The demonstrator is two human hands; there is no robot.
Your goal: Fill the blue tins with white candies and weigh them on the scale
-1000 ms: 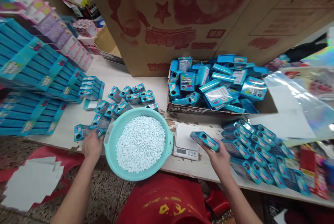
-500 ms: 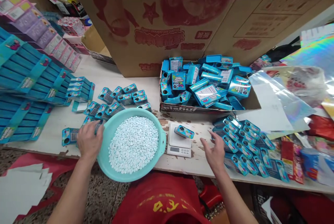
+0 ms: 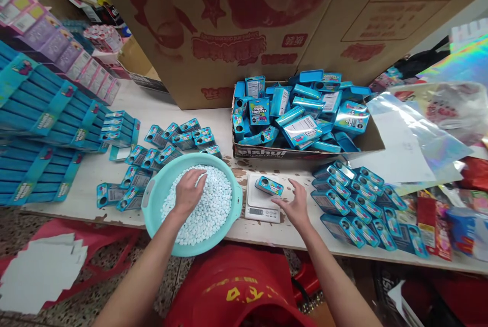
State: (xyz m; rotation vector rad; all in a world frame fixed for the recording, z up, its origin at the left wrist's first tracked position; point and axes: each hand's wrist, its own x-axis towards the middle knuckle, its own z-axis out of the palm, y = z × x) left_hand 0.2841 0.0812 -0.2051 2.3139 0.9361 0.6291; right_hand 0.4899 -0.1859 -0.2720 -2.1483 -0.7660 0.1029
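Observation:
My left hand [image 3: 189,192] is over the small white candies [image 3: 213,210] in a turquoise plastic bowl [image 3: 237,200]. Its fingers are loosely bent, with thumb and forefinger apart; the undersides of the fingertips are hidden. A blue candy tin [image 3: 269,185] with a round dark hole in its end lies on a small white digital scale [image 3: 263,214]. Just right of that tin, my right hand [image 3: 296,206] is open, thumb and fingers spread apart and not closed on it.
An open carton [image 3: 263,152] of jumbled blue tins stands behind the scale. Grouped tins [image 3: 351,200] sit on the right, more tins [image 3: 168,139] behind and left of the bowl. A large cardboard box [image 3: 236,22] blocks the back. Packed blue display boxes [image 3: 41,108] stack up at left.
My left hand has left a tin beside the bowl and moved right, over the candies. My right hand has come left, closer to the tin on the scale.

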